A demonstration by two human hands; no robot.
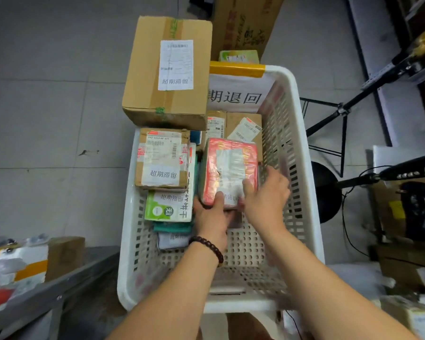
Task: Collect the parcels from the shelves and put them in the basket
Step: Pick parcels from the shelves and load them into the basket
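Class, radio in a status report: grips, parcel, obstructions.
Left grip and right grip holding red parcel. Parcel inside white basket. Labelled box close beside it.

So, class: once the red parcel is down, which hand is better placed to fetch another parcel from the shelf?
Probably the left hand: it grips the red parcel on the side nearer the shelf; the right hand would have to cross the basket.
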